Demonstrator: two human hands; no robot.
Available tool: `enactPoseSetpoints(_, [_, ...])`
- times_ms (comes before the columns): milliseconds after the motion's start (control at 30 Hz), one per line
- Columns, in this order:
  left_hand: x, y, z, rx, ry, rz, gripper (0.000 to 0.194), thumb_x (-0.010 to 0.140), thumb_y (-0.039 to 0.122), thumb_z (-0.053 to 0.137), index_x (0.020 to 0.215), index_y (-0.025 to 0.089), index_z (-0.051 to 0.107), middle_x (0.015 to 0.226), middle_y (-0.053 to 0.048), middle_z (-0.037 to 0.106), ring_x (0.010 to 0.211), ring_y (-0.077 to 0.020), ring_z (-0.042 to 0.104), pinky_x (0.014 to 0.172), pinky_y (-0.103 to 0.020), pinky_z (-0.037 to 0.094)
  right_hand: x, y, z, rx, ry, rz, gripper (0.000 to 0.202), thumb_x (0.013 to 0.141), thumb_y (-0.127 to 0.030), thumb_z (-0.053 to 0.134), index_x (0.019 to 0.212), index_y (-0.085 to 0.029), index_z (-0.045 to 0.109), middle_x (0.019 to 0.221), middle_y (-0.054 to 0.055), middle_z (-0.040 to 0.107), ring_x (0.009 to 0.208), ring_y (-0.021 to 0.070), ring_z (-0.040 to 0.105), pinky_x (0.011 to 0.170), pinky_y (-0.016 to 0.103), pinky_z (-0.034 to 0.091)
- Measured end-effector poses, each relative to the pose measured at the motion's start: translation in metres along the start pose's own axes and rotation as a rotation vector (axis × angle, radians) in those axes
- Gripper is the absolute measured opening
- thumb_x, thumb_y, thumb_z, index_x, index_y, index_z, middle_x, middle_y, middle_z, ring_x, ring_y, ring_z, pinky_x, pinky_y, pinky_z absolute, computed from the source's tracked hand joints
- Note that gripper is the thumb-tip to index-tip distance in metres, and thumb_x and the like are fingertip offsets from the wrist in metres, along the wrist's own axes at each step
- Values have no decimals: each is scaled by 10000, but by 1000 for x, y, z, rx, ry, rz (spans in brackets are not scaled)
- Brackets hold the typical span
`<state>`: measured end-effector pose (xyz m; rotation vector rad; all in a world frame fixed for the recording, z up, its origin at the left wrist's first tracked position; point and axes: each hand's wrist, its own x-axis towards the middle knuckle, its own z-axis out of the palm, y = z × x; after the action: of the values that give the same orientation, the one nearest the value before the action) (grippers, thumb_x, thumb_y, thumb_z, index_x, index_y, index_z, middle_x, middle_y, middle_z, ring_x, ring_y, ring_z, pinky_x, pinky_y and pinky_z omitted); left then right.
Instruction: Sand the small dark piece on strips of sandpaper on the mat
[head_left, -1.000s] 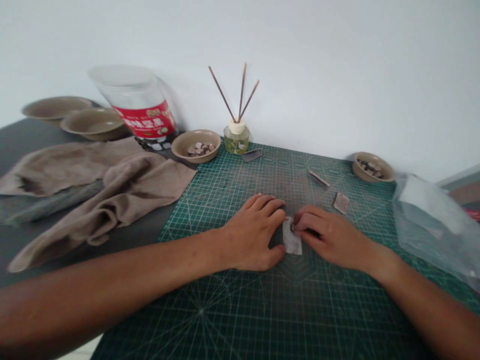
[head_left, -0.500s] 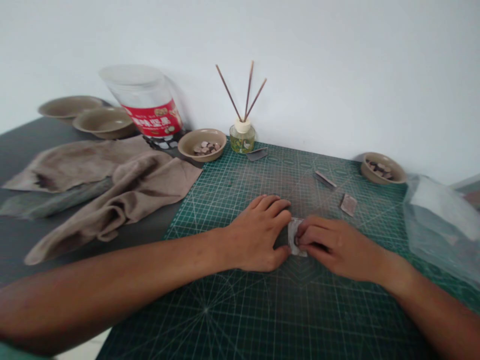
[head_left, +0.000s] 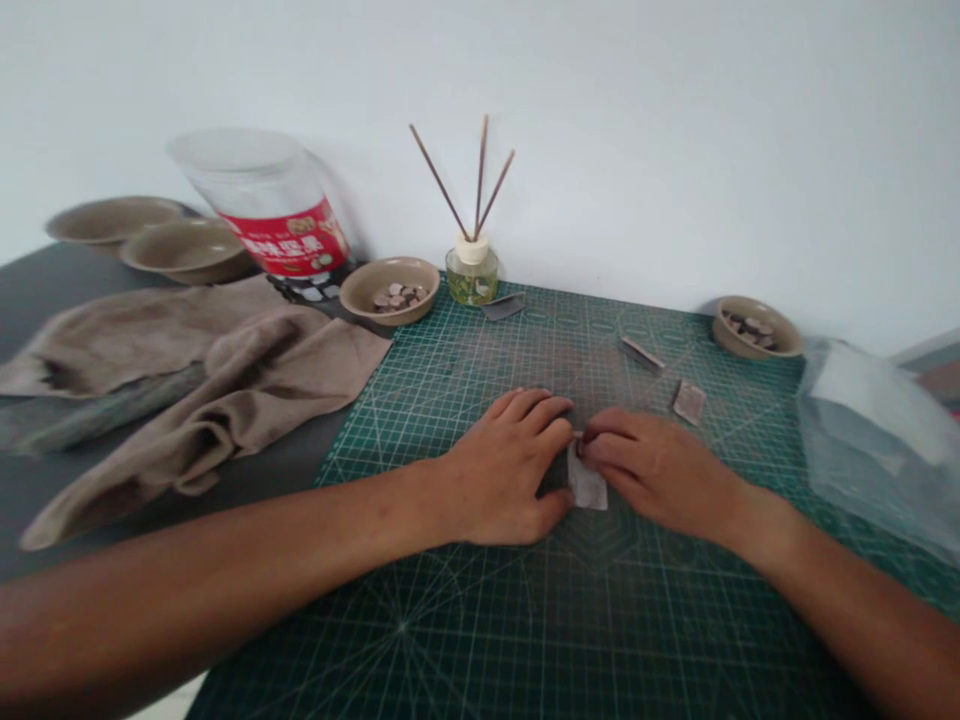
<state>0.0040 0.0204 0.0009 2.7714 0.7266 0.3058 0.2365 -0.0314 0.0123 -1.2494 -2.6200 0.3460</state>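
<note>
A small whitish, worn sheet [head_left: 587,485] that looks like sandpaper lies on the green cutting mat [head_left: 480,620]. Along its left edge, my left hand [head_left: 514,465] rests palm down, thumb and index finger apart and pressing at the sheet's edge. My right hand [head_left: 649,460] is over the upper part of the sheet, fingertips pinched together. A small dark bit shows at those fingertips, but its kind is hidden. Behind the right hand lie a worn brownish square [head_left: 688,401] and a narrow folded strip [head_left: 643,353].
Bowls of small roundish pieces stand at the back left [head_left: 390,290] and right [head_left: 757,328]. A reed diffuser [head_left: 472,270] is near the wall. At left are a brown cloth [head_left: 300,375], a plastic jar [head_left: 281,225] and further bowls [head_left: 187,250]. A clear plastic bag [head_left: 877,440] lies right.
My right hand has slid up and slightly left over the sheet, uncovering more of its lower part. My left hand stays at the sheet's edge. The camera view has shifted slightly.
</note>
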Motion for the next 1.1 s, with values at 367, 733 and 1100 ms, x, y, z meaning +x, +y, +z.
enactPoseSetpoints(367, [0, 1, 0, 4, -3, -9, 513, 839, 457, 646, 1252, 170, 549, 1531, -138, 435, 1442, -354, 340, 1200, -541, 268, -1, 5, 1, -57, 58, -30, 182, 975, -156, 520, 989, -198, 695, 1076, 90, 693, 949, 236, 659, 810, 395, 519])
enactPoseSetpoints(733, [0, 2, 0, 0, -10, -19, 512, 842, 449, 630, 1264, 170, 548, 1544, -135, 427, 1453, -358, 330, 1203, -549, 262, -4, 4, -3, -42, 2, -42, 169, 990, -167, 515, 985, -204, 680, 1061, 68, 709, 937, 223, 665, 807, 385, 494])
enactPoseSetpoints(1100, [0, 5, 0, 6, -6, -29, 532, 840, 465, 611, 1266, 151, 553, 1543, -143, 428, 1461, -355, 326, 1219, -525, 241, -3, 1, 4, 61, 4, -1, 141, 988, -163, 524, 959, -198, 658, 1041, 65, 687, 919, 212, 650, 806, 379, 514])
